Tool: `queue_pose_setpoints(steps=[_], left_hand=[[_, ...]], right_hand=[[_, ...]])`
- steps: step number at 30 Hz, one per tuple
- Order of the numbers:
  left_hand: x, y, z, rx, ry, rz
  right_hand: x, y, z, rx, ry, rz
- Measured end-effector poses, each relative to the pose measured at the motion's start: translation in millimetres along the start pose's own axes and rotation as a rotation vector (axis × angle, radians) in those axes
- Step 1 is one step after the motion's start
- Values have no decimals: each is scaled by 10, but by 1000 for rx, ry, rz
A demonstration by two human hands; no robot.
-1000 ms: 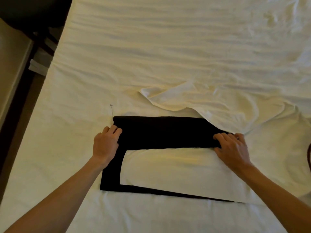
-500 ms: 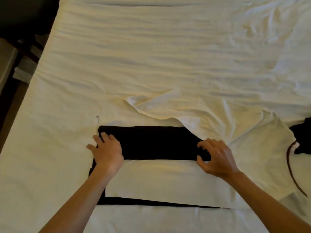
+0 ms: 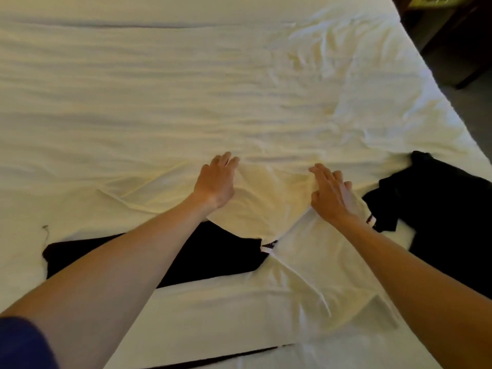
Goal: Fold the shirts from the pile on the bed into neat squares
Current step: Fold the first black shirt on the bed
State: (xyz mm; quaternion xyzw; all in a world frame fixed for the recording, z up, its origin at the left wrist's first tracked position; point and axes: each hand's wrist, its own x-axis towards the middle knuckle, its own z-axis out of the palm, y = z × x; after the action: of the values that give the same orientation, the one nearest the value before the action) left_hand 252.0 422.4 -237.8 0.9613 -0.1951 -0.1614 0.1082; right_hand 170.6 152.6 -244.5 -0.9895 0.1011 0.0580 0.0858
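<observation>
Two hands out over the white shirt point(image 3: 269, 206), both fingers-extended, neither gripping anything I can confirm. My left hand point(image 3: 217, 182) sits on the shirt's far-left part, fingers straight and pointing away from me. My right hand point(image 3: 328, 194) rests on its far-right part, fingers straight too; the thumb may be catching a bit of cloth, can't tell.

Key relation: the white shirt lies directly under and between the hands, loosely bunched. It runs from the hands back toward me and to the right. Both hands are at its far end and about equally near, so I'd judge the next move is a two-handed spread or pull.

Look of it: cream-white, thin, creased, nearly the same tone as the bed sheet point(image 3: 159, 102), so its far edge is hard to pick out. A small label point(image 3: 267, 246) shows near the middle.

The folded black shirt point(image 3: 213, 251) lies flat just nearer to me, long axis left-right, partly under my left forearm and under the white shirt's edge. A white band of cloth point(image 3: 213, 310) lies across its near part.

More dark clothing point(image 3: 439, 209) is heaped to the right, close to my right hand.
</observation>
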Motion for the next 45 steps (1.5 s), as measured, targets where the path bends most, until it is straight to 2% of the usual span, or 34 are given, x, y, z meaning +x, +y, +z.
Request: queue_pose_setpoints(steps=[3,6,8,10,12,14,16,18,21,23,25,28,30,32,34,35,36,37,39,40,43,45], left_hand=[[189,32,64,106,-160,-88],[261,-3,61,219,-145,-131],[234,1,3,190,32,-50],[51,67,-113,31,261,59],[-260,162,-239,-26,502,202],[-658,243,-274,1,613,352],[-1053,309,-178,12,579,468],[-1379,331,53,38,471,542],[-1683,325,452,130,224,511],[-1738,323,578,165,114,453],[-1738,356,588,162,182,445],[-1728,503,393,69,410,439],[-1773,614,313,4,447,422],[-1836,747,301,-5,254,324],[-1817,845,329,83,-105,158],[-1771,858,374,80,-215,86],[-1721,885,406,29,-233,36],[-1661,931,443,-32,-170,14],[-1493,1040,566,-102,83,22],[-1408,1089,630,-111,133,16],[-1249,1150,816,-97,-11,-94],[-1225,1102,906,-49,-51,-131]], right_hand=[[137,226,-9,-69,-120,-33],[131,395,-57,-35,-59,-98],[18,474,-112,-40,96,-148],[-187,555,-166,-58,339,-165],[-483,653,-209,-25,529,-175],[-821,737,-184,-2,585,-198],[-1129,796,-40,-21,486,-218],[-1369,805,167,-56,329,-210],[-1518,765,316,-90,228,-135],[-1516,735,315,-95,208,-126],[-1503,749,302,-61,190,-140],[-1492,817,295,4,167,-55],[-1492,818,307,28,152,-24],[-1503,786,279,78,143,18],[-1447,724,195,216,157,124],[-1388,685,138,306,163,219],[-1306,642,82,398,166,340],[-1195,623,34,474,152,486],[-956,654,-25,473,23,730],[-866,669,-53,419,-36,773],[-700,731,-57,380,-106,669],[-601,759,-95,402,-120,646]])
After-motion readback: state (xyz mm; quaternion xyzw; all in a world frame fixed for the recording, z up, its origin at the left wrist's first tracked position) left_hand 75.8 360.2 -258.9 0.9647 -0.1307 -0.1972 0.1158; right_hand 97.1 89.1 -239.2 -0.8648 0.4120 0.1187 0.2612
